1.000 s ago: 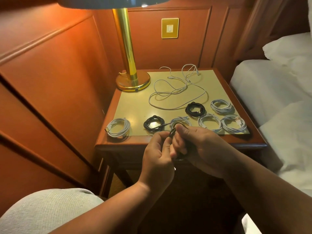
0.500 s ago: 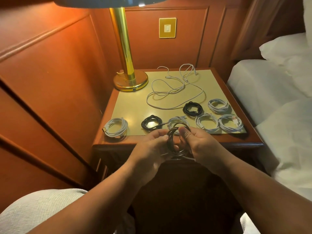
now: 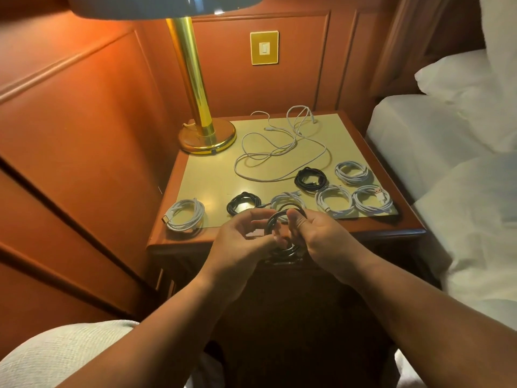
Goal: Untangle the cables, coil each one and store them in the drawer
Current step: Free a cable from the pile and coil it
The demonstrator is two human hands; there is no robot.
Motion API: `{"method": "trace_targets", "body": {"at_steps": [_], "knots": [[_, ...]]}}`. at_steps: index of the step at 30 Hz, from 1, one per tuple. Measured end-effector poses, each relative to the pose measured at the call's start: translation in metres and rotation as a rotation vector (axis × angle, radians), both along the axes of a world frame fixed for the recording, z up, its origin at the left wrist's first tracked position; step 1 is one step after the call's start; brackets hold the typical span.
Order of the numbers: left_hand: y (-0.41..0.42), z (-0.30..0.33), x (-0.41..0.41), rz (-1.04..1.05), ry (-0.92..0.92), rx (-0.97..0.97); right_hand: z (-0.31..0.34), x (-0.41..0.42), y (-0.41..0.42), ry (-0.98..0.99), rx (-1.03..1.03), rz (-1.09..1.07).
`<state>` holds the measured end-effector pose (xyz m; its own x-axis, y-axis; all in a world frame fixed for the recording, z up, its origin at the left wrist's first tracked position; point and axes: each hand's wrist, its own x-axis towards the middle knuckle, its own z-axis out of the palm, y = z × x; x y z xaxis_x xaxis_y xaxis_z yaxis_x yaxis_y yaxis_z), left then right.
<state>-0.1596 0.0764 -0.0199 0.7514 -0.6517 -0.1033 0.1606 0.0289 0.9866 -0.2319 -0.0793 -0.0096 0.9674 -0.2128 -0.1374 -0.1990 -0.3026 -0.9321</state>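
A black cable coil [image 3: 282, 252] hangs between my hands, just in front of the nightstand's front edge [image 3: 181, 240]. My right hand [image 3: 321, 236] grips its right side, thumb on top of the loop. My left hand [image 3: 240, 239] holds the coil's left side with curled fingers. Several coiled cables lie on the nightstand top: a white one [image 3: 183, 215] at the left, a black one [image 3: 242, 204], another black one [image 3: 310, 177], and white ones [image 3: 333, 201] [image 3: 372, 203] [image 3: 352, 172] at the right. A loose white cable [image 3: 279, 152] sprawls behind them. The drawer front is hidden behind my hands.
A brass lamp [image 3: 205, 135] stands on the nightstand's back left corner. A bed with white sheets [image 3: 447, 152] lies to the right. Wood panelling [image 3: 84, 135] runs along the left, and a wall switch [image 3: 264, 48] sits behind.
My hands have spread a little and the black coil now shows more openly between them. The view has shifted slightly to the right.
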Motion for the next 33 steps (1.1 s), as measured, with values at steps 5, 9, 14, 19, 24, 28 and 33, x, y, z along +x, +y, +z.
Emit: {"method": "trace_targets", "body": {"at_steps": [5,9,14,19,24,28,33], "knots": [[0.003,-0.007,-0.001,0.054,-0.629,0.266,-0.005,-0.007,0.006,-0.098,-0.300,-0.035],[0.006,-0.005,0.006,0.039,-0.580,0.336,-0.006,-0.007,-0.002,-0.102,-0.392,-0.065],[0.000,0.006,0.009,0.055,0.189,0.004,-0.007,-0.003,-0.013,-0.042,-0.301,-0.123],[0.002,-0.003,0.014,0.015,-0.098,0.228,-0.004,0.001,-0.017,0.020,0.158,-0.093],[-0.002,-0.009,0.002,0.109,-0.225,0.156,-0.001,-0.002,-0.016,-0.012,0.882,-0.067],[-0.004,-0.011,-0.002,0.187,-0.092,0.123,-0.006,-0.004,-0.005,-0.043,0.983,-0.056],[-0.006,-0.010,-0.011,0.152,0.203,-0.055,-0.011,-0.001,0.008,-0.021,0.874,-0.057]]}}
